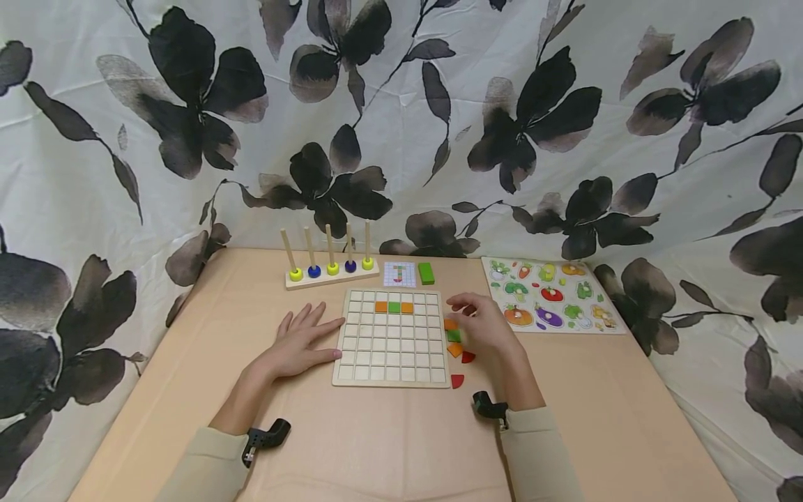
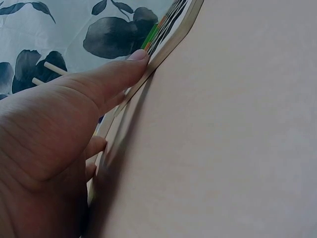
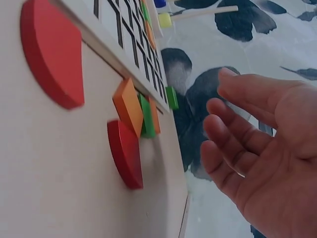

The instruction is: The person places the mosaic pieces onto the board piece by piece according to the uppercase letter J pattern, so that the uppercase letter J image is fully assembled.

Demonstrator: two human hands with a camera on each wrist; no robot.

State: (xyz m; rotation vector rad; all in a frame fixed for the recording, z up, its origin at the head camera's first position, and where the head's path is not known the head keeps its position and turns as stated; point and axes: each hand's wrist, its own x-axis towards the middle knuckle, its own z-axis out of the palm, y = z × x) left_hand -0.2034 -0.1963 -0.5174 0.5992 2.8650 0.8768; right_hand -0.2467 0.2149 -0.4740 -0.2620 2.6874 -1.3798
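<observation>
A wooden grid board (image 1: 387, 359) lies on the table, with an orange, a green and another orange square in its second row. My left hand (image 1: 301, 345) rests beside the board with its fingers spread, thumb and a fingertip touching the left edge. Over the loose pieces at the board's right edge hovers my right hand (image 1: 488, 328), its fingers loosely bent and nothing between them. Beneath and beside it are a green piece (image 3: 146, 117), an orange square (image 3: 129, 106) and a red quarter-round piece (image 3: 126, 156). Another red quarter-round piece (image 1: 457, 381) lies nearer me.
Behind the board stand a peg rack (image 1: 332, 275) with yellow and blue rings, a small pattern card (image 1: 399, 274) and a green block (image 1: 426, 272). A vegetable picture sheet (image 1: 555, 296) lies at the back right. Floral cloth (image 1: 401, 125) hangs behind the table.
</observation>
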